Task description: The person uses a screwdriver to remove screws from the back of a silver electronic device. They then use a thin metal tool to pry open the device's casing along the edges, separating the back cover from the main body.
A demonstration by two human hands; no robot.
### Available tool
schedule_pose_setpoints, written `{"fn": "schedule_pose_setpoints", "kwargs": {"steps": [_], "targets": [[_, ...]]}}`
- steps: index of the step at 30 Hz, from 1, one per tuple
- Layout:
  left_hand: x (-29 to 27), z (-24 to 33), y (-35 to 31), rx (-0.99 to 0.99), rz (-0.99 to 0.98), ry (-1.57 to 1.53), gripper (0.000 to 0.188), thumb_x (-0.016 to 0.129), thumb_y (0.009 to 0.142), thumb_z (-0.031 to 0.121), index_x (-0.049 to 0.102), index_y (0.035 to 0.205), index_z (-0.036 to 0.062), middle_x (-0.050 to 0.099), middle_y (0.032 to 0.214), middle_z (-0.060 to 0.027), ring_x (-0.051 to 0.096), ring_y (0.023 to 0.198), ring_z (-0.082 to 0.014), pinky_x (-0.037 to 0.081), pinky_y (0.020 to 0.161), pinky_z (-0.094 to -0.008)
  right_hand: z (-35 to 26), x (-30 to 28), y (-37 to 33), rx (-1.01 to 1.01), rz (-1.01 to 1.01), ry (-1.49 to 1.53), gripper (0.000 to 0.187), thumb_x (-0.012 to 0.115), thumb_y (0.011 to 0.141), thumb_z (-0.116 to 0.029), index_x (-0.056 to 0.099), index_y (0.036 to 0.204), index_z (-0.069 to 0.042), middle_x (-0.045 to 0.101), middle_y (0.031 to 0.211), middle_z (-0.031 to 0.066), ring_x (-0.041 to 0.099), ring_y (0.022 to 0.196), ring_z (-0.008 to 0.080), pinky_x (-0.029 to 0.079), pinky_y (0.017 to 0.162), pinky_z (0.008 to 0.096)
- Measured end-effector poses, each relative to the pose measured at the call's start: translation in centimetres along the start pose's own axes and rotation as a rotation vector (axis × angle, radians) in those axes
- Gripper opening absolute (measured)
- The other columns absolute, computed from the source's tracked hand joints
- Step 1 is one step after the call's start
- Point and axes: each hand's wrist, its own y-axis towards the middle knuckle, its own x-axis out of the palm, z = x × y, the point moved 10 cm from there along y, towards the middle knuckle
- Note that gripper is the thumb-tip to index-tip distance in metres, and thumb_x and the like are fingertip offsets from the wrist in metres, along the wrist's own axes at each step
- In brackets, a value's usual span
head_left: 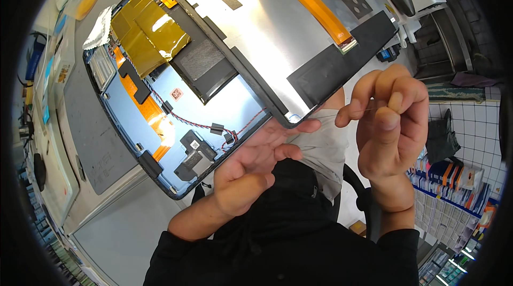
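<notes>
Square code label (176,93) inside blue casing (125,131)

Dressed in plain black

A loose black top (283,258) covers the torso, its wide sleeves (398,251) ending above bare forearms (195,219). The left hand (251,160) and right hand (393,126) are bare too. Creased pale grey cloth (327,150) covers part of the lap.

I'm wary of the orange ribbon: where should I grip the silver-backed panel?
Probably the rounded near corner of the silver-backed panel, from the person's side: its black rim juts beyond the blue housing there, and the orange ribbon ends short of it.
</notes>
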Motion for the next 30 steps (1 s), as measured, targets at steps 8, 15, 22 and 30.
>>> {"fn": "schedule_pose_setpoints", "kwargs": {"steps": [8,15,22,30], "targets": [[0.2,0.0,0.1,-0.015,-0.012,0.015,0.089,0.036,0.062,-0.008,0.024,0.149,-0.0048,0.030,0.154,-0.0206,0.029,0.144,-0.0339,0.033,0.101,-0.0339,-0.6,0.1,0.4,0.033,-0.036,-0.203,0.021,0.055,0.098,-0.022,0.040,0.101,-0.009,0.038,0.090,0.0055,0.051,0.078,0.0149,0.055,0.061,0.0270],[0.1,-0.1,0.0,0.002,-0.015,0.010,0.090,0.036,0.061,-0.008,0.024,0.150,-0.0029,0.031,0.154,-0.0200,0.029,0.143,-0.0344,0.034,0.100,-0.0337,-1.0,-0.1,0.5,0.040,-0.040,-0.232,0.025,0.056,0.098,-0.029,0.039,0.101,-0.010,0.036,0.090,0.0041,0.049,0.081,0.0141,0.056,0.060,0.0269],[-0.1,-0.2,0.0,-0.005,0.009,0.006,0.092,0.035,0.060,-0.008,0.024,0.151,-0.0016,0.031,0.154,-0.0200,0.030,0.143,-0.0353,0.035,0.099,-0.0341,-1.4,-0.7,0.6,0.029,0.031,-0.243,0.025,0.055,0.099,-0.030,0.038,0.102,-0.011,0.036,0.090,0.0040,0.049,0.081,0.0137,0.057,0.058,0.0264],[-0.4,-0.3,0.1,-0.069,0.117,0.063,0.094,0.040,0.057,-0.002,0.024,0.149,-0.0060,0.029,0.152,-0.0279,0.037,0.137,-0.0345,0.041,0.096,-0.0352,-2.1,-1.1,0.9,-0.030,0.052,-0.270,0.023,0.052,0.100,-0.029,0.039,0.104,-0.011,0.036,0.090,0.0036,0.049,0.082,0.0125,0.057,0.056,0.0258]]}}
